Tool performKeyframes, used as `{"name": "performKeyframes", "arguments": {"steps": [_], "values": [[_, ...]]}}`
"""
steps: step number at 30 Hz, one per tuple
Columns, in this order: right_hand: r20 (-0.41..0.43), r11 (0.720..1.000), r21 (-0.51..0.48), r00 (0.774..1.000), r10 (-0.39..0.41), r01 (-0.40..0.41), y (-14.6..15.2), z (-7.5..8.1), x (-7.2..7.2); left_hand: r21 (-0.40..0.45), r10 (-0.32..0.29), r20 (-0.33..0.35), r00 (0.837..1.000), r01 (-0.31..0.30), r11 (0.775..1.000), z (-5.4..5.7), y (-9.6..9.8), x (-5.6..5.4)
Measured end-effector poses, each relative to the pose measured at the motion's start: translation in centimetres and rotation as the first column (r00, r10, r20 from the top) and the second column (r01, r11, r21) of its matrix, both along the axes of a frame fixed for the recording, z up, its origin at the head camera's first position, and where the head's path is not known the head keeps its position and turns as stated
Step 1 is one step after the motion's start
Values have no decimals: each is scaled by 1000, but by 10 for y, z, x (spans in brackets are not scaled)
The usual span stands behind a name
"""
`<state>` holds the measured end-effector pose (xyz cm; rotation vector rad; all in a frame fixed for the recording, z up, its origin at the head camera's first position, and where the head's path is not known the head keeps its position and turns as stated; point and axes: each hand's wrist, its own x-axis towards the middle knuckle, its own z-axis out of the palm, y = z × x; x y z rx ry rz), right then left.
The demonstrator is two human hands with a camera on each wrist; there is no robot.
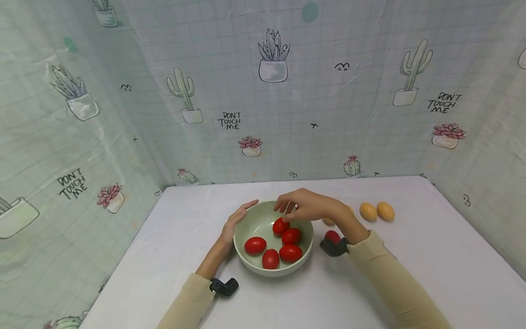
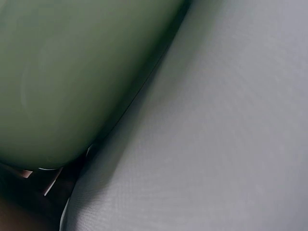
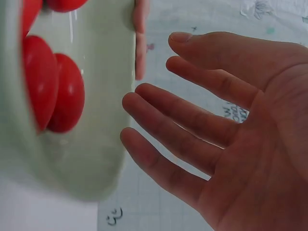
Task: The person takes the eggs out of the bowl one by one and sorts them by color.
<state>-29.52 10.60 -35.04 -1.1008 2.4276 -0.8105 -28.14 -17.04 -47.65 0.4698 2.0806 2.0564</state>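
A pale green bowl (image 1: pixel 266 273) holds several red, egg-shaped, tomato-like pieces (image 1: pixel 255 246). My left hand (image 1: pixel 231 228) lies along the bowl's outer left side, its fingers stretched out against the wall near the rim. In the left wrist view the bowl's wall (image 2: pixel 82 72) fills the upper left, and most of that hand is dark or cut off. Over the bowl's back right rim hovers my right hand (image 1: pixel 306 204). The right wrist view shows this hand (image 3: pixel 231 130) with spread fingers and nothing between them, beside the rim. Below its fingertips lies one red piece (image 1: pixel 281 226) in the bowl.
Another red piece (image 1: pixel 332 236) sits on the white table (image 1: pixel 197 210), partly behind the right wrist's black camera (image 1: pixel 334 247). Two yellow-orange oval pieces (image 1: pixel 385 211) lie farther right; more yellow shows behind the right forearm. A cactus-print cloth (image 1: pixel 287 114) hangs behind and at both sides.
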Motion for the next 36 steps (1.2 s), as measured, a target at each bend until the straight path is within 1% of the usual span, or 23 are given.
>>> {"name": "performKeyframes", "arguments": {"steps": [3, 6, 12, 18, 21, 26, 31, 36], "values": [[10, 999, 17, 999, 39, -40, -17, -1, -7, -11, 6, -5, 1000, -6, 1000, 0, 0, 0], [37, 998, 24, 997, 63, -64, -33, -7, -15, -13, 13, -6, 1000, -14, 1000, -1, 0, -1], [117, 993, 58, 989, 95, -102, -59, -18, -26, -9, 14, -4, 1000, -14, 1000, -3, 1, -4], [190, 982, 100, 972, 141, -162, -78, -28, -27, -34, 20, -24, 1000, -20, 999, -4, 0, -4], [192, 972, 131, 967, 166, -193, -86, -34, -27, -32, 17, -38, 999, -18, 999, -4, -1, -3], [182, 959, 184, 966, 182, -215, -96, -43, -28, -38, 17, -55, 998, -19, 999, -4, 0, -3], [213, 954, 199, 961, 179, -222, -102, -46, -28, -35, 27, -60, 998, -29, 999, -3, 0, -3], [226, 941, 246, 958, 177, -232, -102, -45, -28, -21, 22, -52, 998, -23, 1000, -4, 0, -3]]}}
